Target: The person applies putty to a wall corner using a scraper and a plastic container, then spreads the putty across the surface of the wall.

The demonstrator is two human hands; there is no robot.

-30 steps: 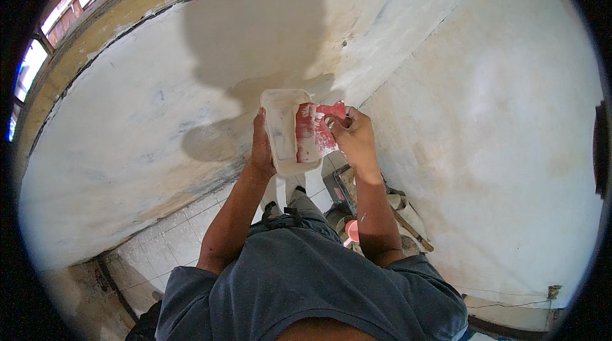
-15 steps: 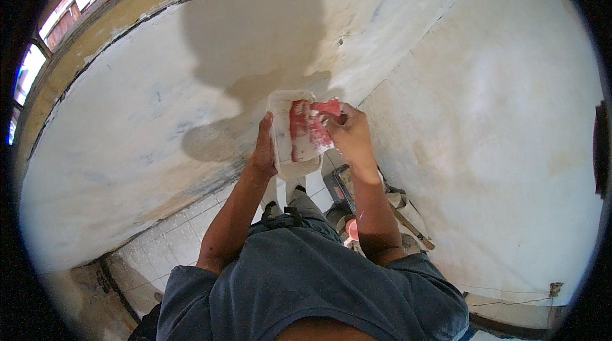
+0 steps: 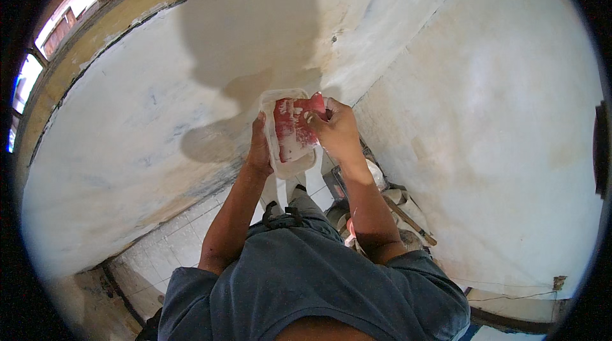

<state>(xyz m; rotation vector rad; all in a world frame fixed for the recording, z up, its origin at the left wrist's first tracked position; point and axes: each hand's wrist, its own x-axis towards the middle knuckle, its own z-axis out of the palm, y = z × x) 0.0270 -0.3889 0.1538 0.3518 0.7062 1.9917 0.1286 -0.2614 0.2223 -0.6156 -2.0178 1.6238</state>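
Observation:
My left hand (image 3: 260, 145) grips a translucent plastic tub (image 3: 294, 169) by its left side, thumb up along the rim. Pinched in my right hand (image 3: 336, 127) is a red putty scraper (image 3: 291, 125) with a wide flat blade, smeared with white paste. The blade lies over the tub's opening and hides much of the inside. Whitish residue coats the tub's walls. How much paste is in the tub, I cannot tell.
Ahead stands a patchy white wall (image 3: 146, 99) bearing my shadow, meeting another wall (image 3: 484, 143) at a corner on the right. A barred window (image 3: 60, 22) is upper left. On the tiled floor (image 3: 172, 242) by my right arm lie a wooden-handled tool (image 3: 411, 221) and containers.
The scraper has shifted left and now lies flatter across the tub. My right hand has moved left with it, and the tub has moved slightly left too.

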